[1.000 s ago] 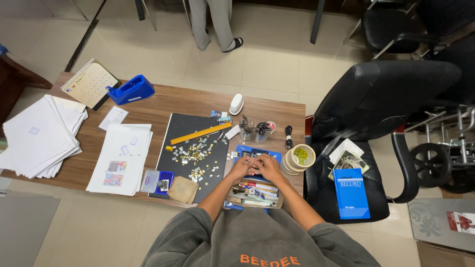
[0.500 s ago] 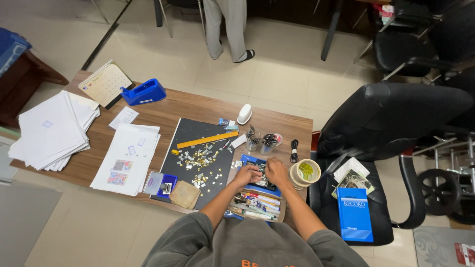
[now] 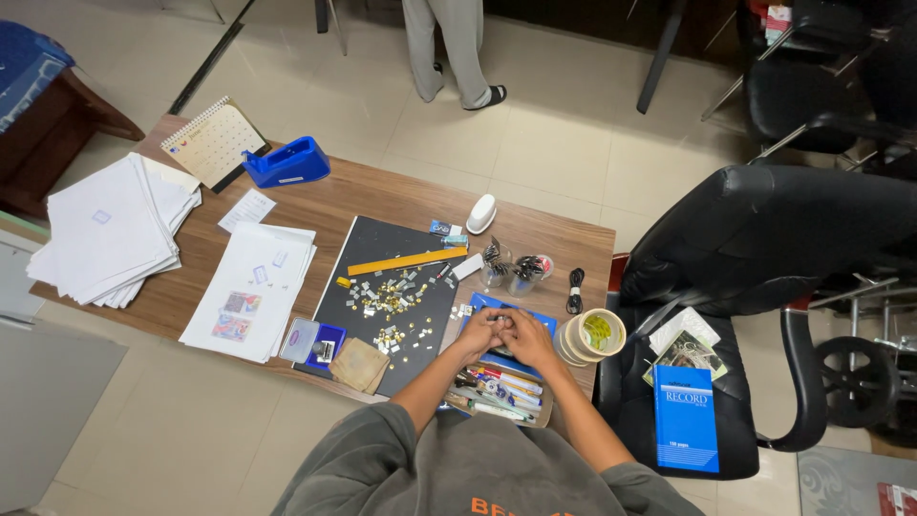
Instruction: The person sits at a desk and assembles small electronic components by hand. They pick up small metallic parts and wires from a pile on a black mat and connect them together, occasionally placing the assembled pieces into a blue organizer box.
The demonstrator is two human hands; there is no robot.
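Both hands together near the front right part of the wooden desk, over a blue flat sheet. Left hand and right hand touching each other, fingers curled inward around something very small between them; too small to tell what it is, and cannot tell how firmly pinched.

Just below the hands, at the front edge, a shallow tray full of coloured pens and pencils. Just beside the right hand, near the right edge, a stack of pale tape rolls, round, with a yellowish centre. Behind the hands, two clear glass cups with dark metal clips inside, and a coiled black cable.

Left of the hands, a dark matte cutting mat, rectangular, scattered with many small shiny gold and silver pieces; a yellow ruler lying slanted across its far part. At the mat's front corner a brown square pad and a small blue box.

Further left, white paper sheets and a thick loose paper stack at the left edge. At the back edge a blue tape dispenser, glossy plastic, and a spiral desk calendar. Right of the desk, a black leather chair with a blue hardcover book on its seat.
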